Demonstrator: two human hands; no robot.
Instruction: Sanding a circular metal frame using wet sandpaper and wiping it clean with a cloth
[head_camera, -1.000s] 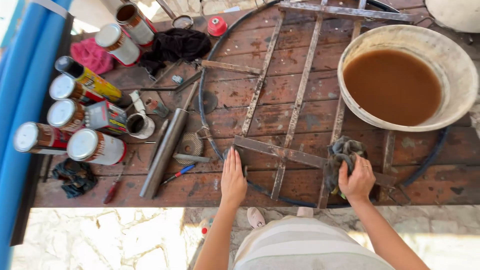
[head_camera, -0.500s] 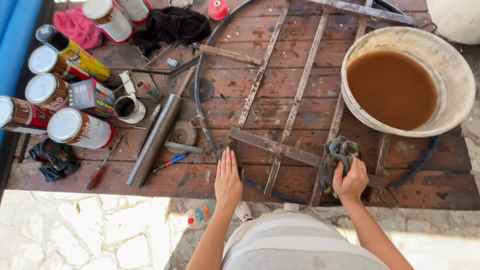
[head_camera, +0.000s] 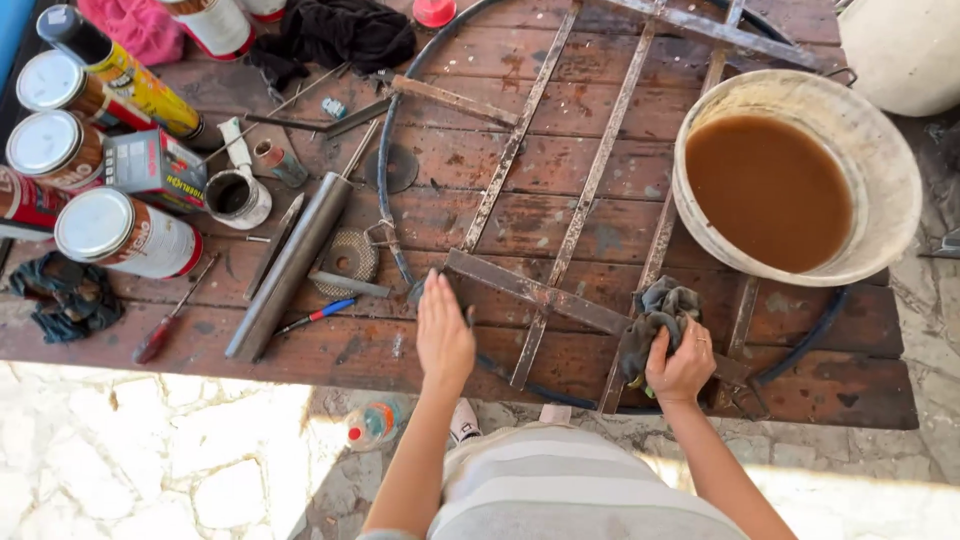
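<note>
A rusty round metal frame (head_camera: 560, 230) with straight cross bars lies flat on a worn wooden table (head_camera: 340, 350). My left hand (head_camera: 443, 335) rests flat, fingers together, on the frame's near left rim and a cross bar. My right hand (head_camera: 683, 362) grips a dark grey rag (head_camera: 655, 318) and presses it against a bar near the table's front edge. A white bucket (head_camera: 880, 160) of brown liquid stands on the right part of the frame, just beyond the rag.
Several spray cans and tins (head_camera: 120, 232) lie at the left with a small box, a metal tube (head_camera: 290, 265), a grinding disc (head_camera: 350, 258), a screwdriver (head_camera: 165, 325) and dark cloths (head_camera: 335, 32). A plastic bottle (head_camera: 372, 422) lies on the stone floor below.
The view has shifted so the table appears closer and further left. My left hand stays on the frame. My right hand has slid the rag slightly along the bar.
</note>
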